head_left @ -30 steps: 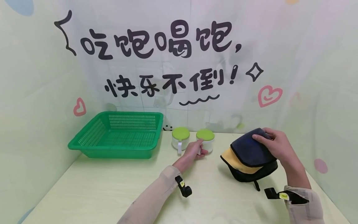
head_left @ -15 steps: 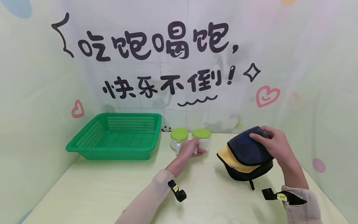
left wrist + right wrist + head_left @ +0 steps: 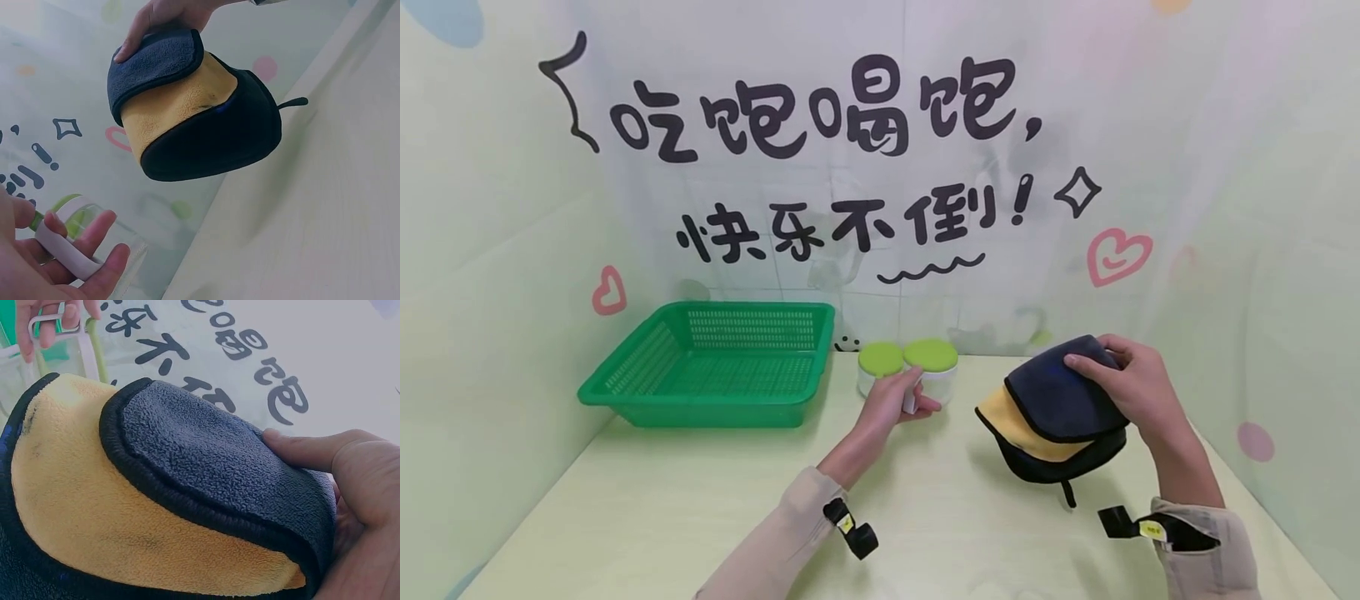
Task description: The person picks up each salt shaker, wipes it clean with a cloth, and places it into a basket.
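Note:
My left hand (image 3: 887, 406) grips the white handle (image 3: 67, 253) of a clear seasoning jar (image 3: 937, 385) with a green lid. That jar appears right beside a second green-lidded jar (image 3: 872, 379), partly covered by my left hand in the head view. On the right, my right hand (image 3: 1131, 385) pinches a folded towel (image 3: 181, 450) between thumb and fingers, holding it up over the table. The towel is blue-grey on one face and yellow on the other, edged in black. A short black hanging loop (image 3: 292, 102) sticks out from its lower side.
A green plastic basket (image 3: 707, 412) with perforated sides stands at the back left of the pale wooden table (image 3: 700, 500). Behind it hangs a printed curtain (image 3: 775, 50) with black lettering. Pale green panels flank both sides.
My left hand has carried the gripped jar leftward, and its lid now looks closer to the other jar's. The right hand with the towel has shifted only slightly left.

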`<state>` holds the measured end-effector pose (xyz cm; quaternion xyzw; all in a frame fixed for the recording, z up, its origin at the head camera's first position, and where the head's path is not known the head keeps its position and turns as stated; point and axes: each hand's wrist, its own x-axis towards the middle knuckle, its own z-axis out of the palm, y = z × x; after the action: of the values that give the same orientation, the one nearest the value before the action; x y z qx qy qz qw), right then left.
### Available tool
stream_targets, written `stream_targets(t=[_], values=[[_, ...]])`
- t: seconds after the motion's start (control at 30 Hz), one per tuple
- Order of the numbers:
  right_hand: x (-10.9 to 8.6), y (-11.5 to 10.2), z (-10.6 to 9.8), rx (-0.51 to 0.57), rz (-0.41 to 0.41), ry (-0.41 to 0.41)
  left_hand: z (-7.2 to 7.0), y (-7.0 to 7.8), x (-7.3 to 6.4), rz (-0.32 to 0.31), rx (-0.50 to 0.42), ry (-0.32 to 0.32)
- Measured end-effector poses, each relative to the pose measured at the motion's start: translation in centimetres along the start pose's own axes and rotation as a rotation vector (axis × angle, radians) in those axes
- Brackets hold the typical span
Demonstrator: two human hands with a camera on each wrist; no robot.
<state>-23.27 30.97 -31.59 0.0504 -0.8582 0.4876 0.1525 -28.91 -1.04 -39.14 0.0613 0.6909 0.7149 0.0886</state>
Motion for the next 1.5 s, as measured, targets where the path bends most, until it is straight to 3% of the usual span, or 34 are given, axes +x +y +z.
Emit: stream_targets(t=[0.3, 0.57, 0.8, 0.97, 1.3, 1.5], values=[[-0.1, -1.9, 1.5, -0.052, -0.065, 0.026, -0.9, 1.1, -0.7, 0.033, 0.002, -0.045], [0.0, -3.3, 3.1, -0.08, -0.134, -0.056, -1.3, 1.9, -1.4, 0.079, 0.012, -0.062], [0.1, -4.3, 5.7, -0.064, -0.158, -0.163, -1.5, 2.5, -2.4, 0.101, -0.02, -0.037], [0.1, -4.5, 7.2, -0.048, -0.182, -0.157, -1.6, 2.9, -2.9, 0.1, -0.034, -0.022], [0.3, -4.1, 9.2, -0.091, -0.344, -0.107, -1.7, 3.2, -3.0, 0.118, -0.026, -0.008], [0.4, -3.8, 10.3, -0.216, -0.449, -0.11, -1.1, 3.3, -3.1, 0.135, -0.023, -0.012]])
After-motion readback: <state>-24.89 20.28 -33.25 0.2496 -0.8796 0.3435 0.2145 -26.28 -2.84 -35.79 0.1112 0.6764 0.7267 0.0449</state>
